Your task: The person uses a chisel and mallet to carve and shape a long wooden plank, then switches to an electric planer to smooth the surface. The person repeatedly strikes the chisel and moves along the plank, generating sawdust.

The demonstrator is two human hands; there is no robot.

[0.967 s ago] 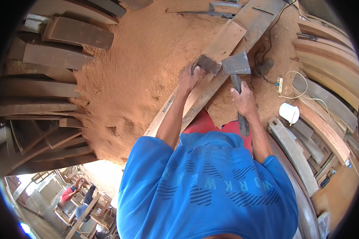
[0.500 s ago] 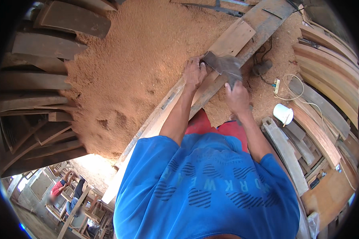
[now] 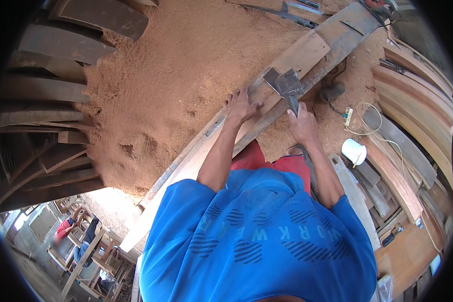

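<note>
Hammer (image 3: 289,84) at a dark block (image 3: 271,78) on a long board (image 3: 303,53).
The right hand (image 3: 303,124) has its fingers wrapped round the hammer's handle; the left hand (image 3: 242,107), fingers spread and grasping nothing, rests on the board near the block. Hammer and block seem to touch, though overlap hides the contact.

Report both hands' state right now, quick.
Left hand: open, fingers spread over the wooden board, gripping nothing.
Right hand: closed, holding the mallet by its handle.
</note>
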